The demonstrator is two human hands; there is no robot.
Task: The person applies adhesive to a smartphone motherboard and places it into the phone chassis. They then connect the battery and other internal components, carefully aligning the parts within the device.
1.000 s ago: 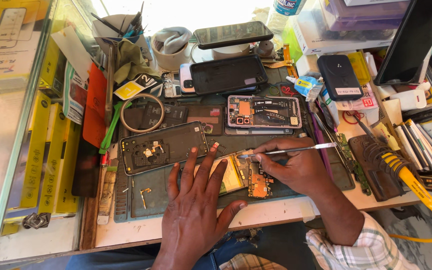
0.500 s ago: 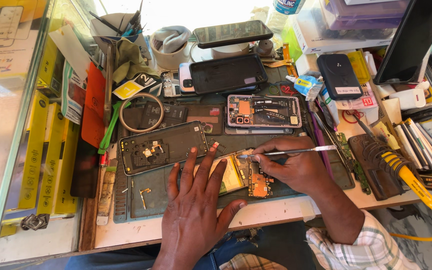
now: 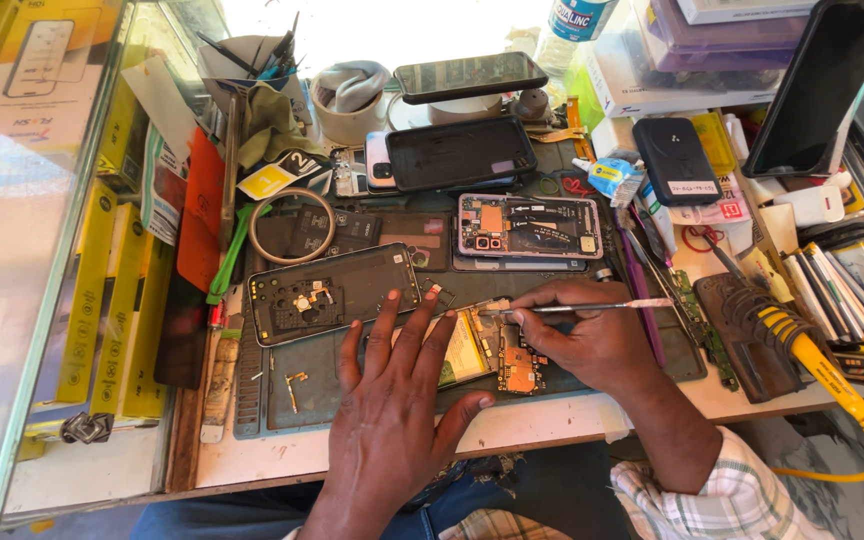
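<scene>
The left hand [image 3: 392, 400] lies flat, fingers spread, on the opened phone [image 3: 487, 345] at the near middle of the desk [image 3: 552, 420], likely to keep it from sliding. The right hand [image 3: 592, 340] pinches tweezers [image 3: 577, 308] held low, the tips reaching left onto the phone's upper edge. Just left lies a detached back cover [image 3: 332, 293], inner side up. Far left, a pale holder [image 3: 252, 65] stands stuffed with tools; beside it, a cup [image 3: 352, 105] holds a crumpled cloth.
</scene>
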